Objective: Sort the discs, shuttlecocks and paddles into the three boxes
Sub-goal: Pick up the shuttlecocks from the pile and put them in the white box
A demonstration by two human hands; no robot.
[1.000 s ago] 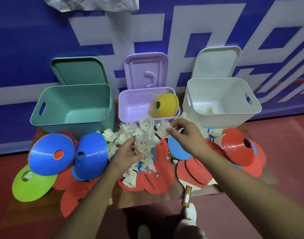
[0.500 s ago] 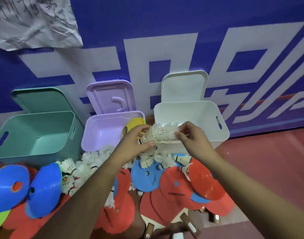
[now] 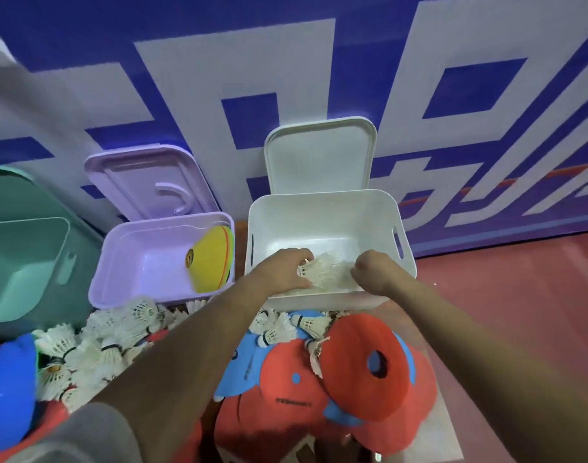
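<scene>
– Fingers [image 3: 299, 259] of the left hand [image 3: 281, 274]: state?
– Curled round the cork end of a bunch of shuttlecocks [image 3: 324, 274]. The right hand [image 3: 376, 274] has its fingers curled narrow on the feather end, at 3 o'clock of the bunch. Both hands are inside the white box [image 3: 322, 200], with the bunch low in it. Cannot tell whether it touches the floor of the box.
– Other boxes?
– Green box [image 3: 22, 262] at 9 o'clock of the white one. Purple box [image 3: 142, 255] sits between them, with a yellow disc [image 3: 212, 259] tilted against its 3 o'clock wall.
– Outside the boxes?
– Red disc [image 3: 352, 372] at 5 o'clock of the hands, lying over the red paddles [image 3: 286, 385] and a blue paddle [image 3: 249, 362]. Blue disc [image 3: 9, 389] at 8 o'clock. Loose shuttlecocks [image 3: 95, 342] are heaped at 7 o'clock, in front of the purple box. A few more lie just below the white box's near wall.
</scene>
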